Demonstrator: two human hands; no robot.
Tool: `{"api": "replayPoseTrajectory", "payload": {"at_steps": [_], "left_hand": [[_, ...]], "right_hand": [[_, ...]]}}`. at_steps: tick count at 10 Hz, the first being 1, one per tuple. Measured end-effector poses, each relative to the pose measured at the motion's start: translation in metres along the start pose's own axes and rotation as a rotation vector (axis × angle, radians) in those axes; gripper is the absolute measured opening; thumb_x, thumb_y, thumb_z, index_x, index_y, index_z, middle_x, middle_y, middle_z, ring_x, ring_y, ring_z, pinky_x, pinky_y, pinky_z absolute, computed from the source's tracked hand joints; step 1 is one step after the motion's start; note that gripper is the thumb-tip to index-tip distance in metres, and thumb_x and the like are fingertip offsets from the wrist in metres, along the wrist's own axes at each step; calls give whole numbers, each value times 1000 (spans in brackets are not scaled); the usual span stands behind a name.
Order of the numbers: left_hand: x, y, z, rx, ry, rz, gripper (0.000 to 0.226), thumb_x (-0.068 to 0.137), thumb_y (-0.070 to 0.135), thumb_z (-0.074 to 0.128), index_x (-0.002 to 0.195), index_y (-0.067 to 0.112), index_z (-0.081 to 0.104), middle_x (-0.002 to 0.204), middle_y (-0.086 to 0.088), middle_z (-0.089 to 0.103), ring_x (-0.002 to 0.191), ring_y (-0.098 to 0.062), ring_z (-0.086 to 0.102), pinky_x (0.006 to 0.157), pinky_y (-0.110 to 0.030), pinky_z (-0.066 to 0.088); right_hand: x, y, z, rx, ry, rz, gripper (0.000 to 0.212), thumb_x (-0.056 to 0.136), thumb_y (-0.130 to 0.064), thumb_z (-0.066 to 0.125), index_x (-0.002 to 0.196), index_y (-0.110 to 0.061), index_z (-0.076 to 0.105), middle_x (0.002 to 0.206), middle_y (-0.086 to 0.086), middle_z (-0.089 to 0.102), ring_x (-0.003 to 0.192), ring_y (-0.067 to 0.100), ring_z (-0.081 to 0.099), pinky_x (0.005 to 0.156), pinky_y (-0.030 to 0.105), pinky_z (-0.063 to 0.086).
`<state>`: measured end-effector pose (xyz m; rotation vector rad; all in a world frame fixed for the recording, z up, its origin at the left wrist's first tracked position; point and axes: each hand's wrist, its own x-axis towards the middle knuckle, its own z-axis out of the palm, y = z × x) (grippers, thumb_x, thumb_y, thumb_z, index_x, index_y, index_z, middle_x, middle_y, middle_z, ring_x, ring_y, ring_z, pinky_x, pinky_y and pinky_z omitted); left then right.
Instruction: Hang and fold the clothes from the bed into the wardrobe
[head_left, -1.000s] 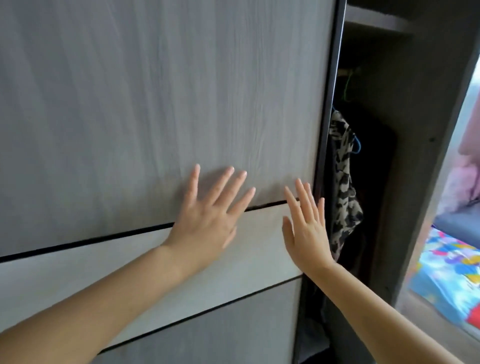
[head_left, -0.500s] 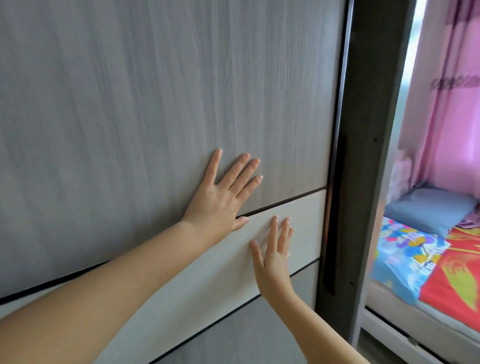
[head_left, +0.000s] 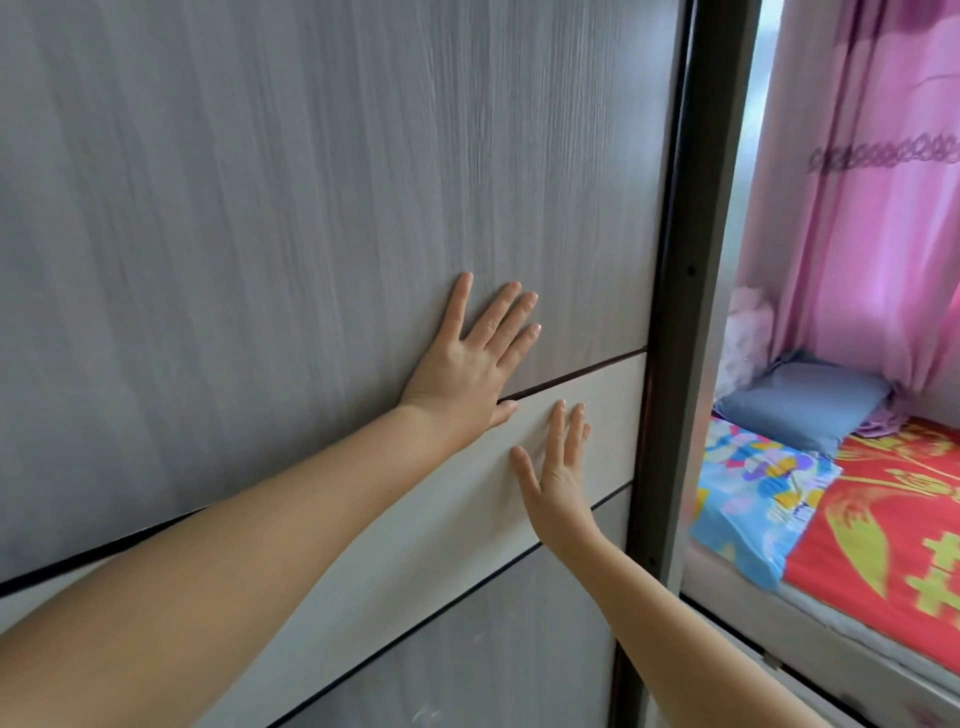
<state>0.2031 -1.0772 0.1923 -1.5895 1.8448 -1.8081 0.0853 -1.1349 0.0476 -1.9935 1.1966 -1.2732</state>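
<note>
Left hand (head_left: 465, 364), fingers spread wide and palm flat, presses on the grey wood-grain upper panel of the wardrobe door (head_left: 260, 234); its thumb rests at the dark groove that divides this panel from the pale band (head_left: 597, 395) beneath. Right hand (head_left: 558, 475), also open and flat with fingers close together, lies on that pale band, just below and to the right of the left hand. Neither hand holds anything. The door fills the left and centre of the view; its grain runs vertically, while the pale band crosses it as a long strip, tilted upward toward the right in this view. The door's right edge meets the dark upright frame (head_left: 696, 312) of the wardrobe. To the far right lies the bed (head_left: 883, 545), covered in red-and-yellow and blue patterned sheets, with a blue pillow (head_left: 805, 410) at its far end and pink curtains (head_left: 883, 208) behind.
</note>
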Motion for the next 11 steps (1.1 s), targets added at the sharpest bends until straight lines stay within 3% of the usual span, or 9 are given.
{"api": "replayPoseTrajectory", "payload": {"at_steps": [4, 6, 8, 9, 10, 11], "left_hand": [[65, 42, 1, 3, -18, 10, 84, 92, 66, 21, 152, 12, -5, 158, -17, -13, 146, -34, -12, 101, -67, -13], [72, 54, 8, 7, -8, -31, 82, 94, 64, 21, 152, 13, -6, 159, -16, -13, 145, -36, -11, 101, -68, -12], [75, 54, 5, 34, -37, -12, 82, 93, 66, 19, 151, 14, -8, 159, -15, -14, 145, -36, -13, 101, -69, -12], [72, 58, 7, 52, -83, -20, 83, 92, 66, 19, 151, 15, -8, 158, -15, -16, 145, -36, -15, 101, -69, -14], [80, 50, -5, -75, -136, -4, 78, 95, 60, 25, 152, 16, -3, 158, -16, -18, 144, -35, -18, 98, -69, -21], [43, 89, -14, -451, -283, 171, 65, 98, 46, 31, 153, 18, 10, 159, -13, -12, 146, -28, -14, 104, -62, -22]], "right_hand": [[41, 42, -46, -31, -9, 24, 76, 95, -55, 36, 141, -42, -23, 154, -7, -33, 141, 13, -29, 113, 35, -10], [44, 53, -44, -39, 9, -14, 74, 86, -67, 28, 136, -49, -24, 148, -17, -36, 135, 3, -33, 112, 32, -10], [49, 55, -54, -56, -83, 24, 77, 97, -52, 39, 142, -44, -23, 153, -11, -34, 142, 13, -27, 117, 39, -5], [47, 55, -71, -126, -196, 46, 83, 99, -38, 46, 146, -39, -22, 153, -9, -33, 146, 20, -16, 119, 42, 9], [43, 34, -96, -165, -301, 97, 81, 99, -30, 48, 149, -37, -15, 157, -4, -25, 147, 23, 8, 107, 24, 20], [15, 33, -123, -131, -245, 53, 64, 98, -32, 50, 151, -35, 14, 161, 0, 9, 145, 18, 20, 109, 23, 19]]}}
